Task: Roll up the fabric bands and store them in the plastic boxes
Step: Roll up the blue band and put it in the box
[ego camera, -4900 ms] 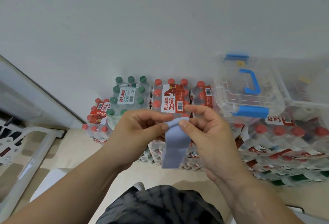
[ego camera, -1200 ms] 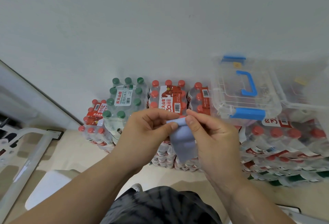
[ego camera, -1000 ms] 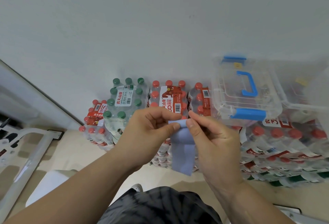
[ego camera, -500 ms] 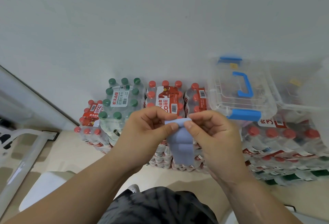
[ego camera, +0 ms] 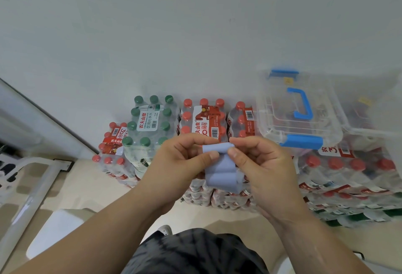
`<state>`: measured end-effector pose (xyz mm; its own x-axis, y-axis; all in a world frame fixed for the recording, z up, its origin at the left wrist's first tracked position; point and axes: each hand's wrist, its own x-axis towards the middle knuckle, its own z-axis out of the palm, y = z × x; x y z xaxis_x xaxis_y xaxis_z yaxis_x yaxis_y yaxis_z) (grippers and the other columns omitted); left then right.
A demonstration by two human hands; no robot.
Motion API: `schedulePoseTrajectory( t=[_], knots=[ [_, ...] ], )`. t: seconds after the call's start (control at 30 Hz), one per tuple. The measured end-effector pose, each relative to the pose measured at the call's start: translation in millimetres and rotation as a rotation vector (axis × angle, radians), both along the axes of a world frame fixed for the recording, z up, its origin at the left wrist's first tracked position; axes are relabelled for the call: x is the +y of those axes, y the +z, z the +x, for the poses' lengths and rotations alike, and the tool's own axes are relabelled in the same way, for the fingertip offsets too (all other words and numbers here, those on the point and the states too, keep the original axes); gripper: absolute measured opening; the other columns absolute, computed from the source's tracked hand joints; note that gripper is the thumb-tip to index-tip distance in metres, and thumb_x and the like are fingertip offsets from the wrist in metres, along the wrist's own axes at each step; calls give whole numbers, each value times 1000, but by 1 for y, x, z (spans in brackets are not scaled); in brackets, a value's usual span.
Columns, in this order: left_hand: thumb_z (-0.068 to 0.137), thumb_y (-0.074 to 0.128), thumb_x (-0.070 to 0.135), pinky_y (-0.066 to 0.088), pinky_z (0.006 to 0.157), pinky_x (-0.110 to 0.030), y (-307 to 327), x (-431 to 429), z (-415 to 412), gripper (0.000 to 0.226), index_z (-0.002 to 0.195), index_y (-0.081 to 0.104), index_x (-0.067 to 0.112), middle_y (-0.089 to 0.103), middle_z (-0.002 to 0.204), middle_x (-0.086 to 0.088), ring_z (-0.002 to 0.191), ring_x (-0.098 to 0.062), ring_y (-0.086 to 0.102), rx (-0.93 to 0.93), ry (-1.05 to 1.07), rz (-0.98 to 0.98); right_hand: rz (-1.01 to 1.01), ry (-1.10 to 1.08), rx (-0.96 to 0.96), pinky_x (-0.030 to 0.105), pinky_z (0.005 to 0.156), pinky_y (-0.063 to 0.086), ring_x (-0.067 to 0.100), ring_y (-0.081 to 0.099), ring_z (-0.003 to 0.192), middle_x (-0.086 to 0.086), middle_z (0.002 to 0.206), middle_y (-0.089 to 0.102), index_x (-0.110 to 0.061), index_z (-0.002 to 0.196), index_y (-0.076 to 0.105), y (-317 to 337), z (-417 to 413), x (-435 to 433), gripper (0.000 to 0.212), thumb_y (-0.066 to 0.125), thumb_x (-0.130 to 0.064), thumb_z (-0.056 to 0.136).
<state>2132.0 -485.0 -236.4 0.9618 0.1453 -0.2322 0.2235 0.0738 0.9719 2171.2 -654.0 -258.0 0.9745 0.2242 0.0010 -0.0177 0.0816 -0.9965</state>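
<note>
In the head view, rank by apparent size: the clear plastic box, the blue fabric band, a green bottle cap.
Largest first:
clear plastic box
blue fabric band, which is nearer the camera
green bottle cap

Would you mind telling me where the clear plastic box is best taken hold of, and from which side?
Probably by the blue handle of the clear plastic box, coming from above. The handle sits on top of the lid, facing up, and the box rests on bottle packs.

Hanging tail of fabric band point(ego camera: 220, 172) shorter, now rippled; roll at top thicker.
</note>
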Motion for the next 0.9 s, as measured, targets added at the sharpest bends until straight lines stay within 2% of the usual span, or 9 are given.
schedulePoseTrajectory(
  t=[0.13, 0.2, 0.3, 0.4, 0.47, 0.57, 0.67, 0.77, 0.9],
  knots=[
    [91, 65, 5, 55, 61, -24, 0, 0, 3, 15, 104, 73, 5, 77, 88, -14, 74, -17, 72, -18, 16, 7, -19, 10, -32, 22, 76, 59, 13, 74, 88, -4, 92, 77, -25, 94, 76, 0, 2, 0, 22, 71, -4, 88],
    [92, 65, 4, 55, 62, -22, 0, 1, 3, 14, 103, 73, 5, 78, 88, -13, 76, -17, 73, -17, 10, 7, -65, 29, -70, 26, 79, 60, 17, 74, 90, -3, 93, 77, -23, 96, 76, 0, 2, -1, 21, 72, -4, 88],
    [91, 65, 0, 55, 65, -22, 0, 3, 3, 14, 103, 72, 3, 78, 90, -14, 79, -19, 74, -28, 10, 7, -100, 41, -103, 24, 78, 59, 16, 73, 88, -4, 92, 76, -21, 95, 76, 1, 2, -3, 21, 73, -3, 86],
    [89, 67, -4, 62, 77, -39, -2, 3, 3, 15, 100, 73, 4, 77, 93, -17, 90, -31, 74, -53, 23, 51, -74, 28, -89, 24, 72, 59, 15, 72, 81, 0, 88, 75, -19, 93, 76, 2, 1, -3, 10, 72, -12, 87],
    [87, 69, -5, 59, 86, -47, -2, 1, 4, 16, 96, 74, 7, 77, 93, -16, 92, -33, 73, -61, 24, 55, -42, -29, -36, 24, 69, 60, 16, 72, 80, 1, 88, 75, -22, 96, 75, 3, -1, -1, 11, 70, -22, 87],
    [86, 69, -7, 60, 84, -42, -1, 1, 5, 18, 93, 74, 10, 77, 91, -11, 89, -27, 73, -68, 22, 71, -23, -74, 34, 25, 69, 60, 15, 74, 81, 0, 87, 77, -20, 95, 76, 3, -2, 2, 9, 70, -22, 87],
    [86, 69, -7, 62, 84, -39, -3, 0, 5, 18, 93, 74, 8, 77, 92, -11, 92, -29, 74, -81, 18, 78, -75, -87, 3, 23, 69, 59, 11, 73, 79, -4, 84, 76, -21, 89, 76, 3, -2, 2, 6, 71, -18, 89],
    [85, 70, -8, 62, 84, -39, -2, -1, 5, 18, 92, 74, 8, 77, 92, -12, 93, -29, 74, -91, 26, 97, -130, -134, -57, 24, 72, 60, 11, 72, 79, -8, 82, 75, -28, 86, 77, 3, -6, 5, 6, 71, -27, 87],
    [84, 71, -8, 61, 83, -31, -1, -2, 6, 19, 92, 74, 9, 78, 91, -9, 90, -23, 75, -125, 40, 122, -160, -217, -120, 16, 69, 55, 7, 71, 80, -16, 82, 75, -33, 88, 76, 3, -13, 14, 10, 67, -36, 86]
  ],
)
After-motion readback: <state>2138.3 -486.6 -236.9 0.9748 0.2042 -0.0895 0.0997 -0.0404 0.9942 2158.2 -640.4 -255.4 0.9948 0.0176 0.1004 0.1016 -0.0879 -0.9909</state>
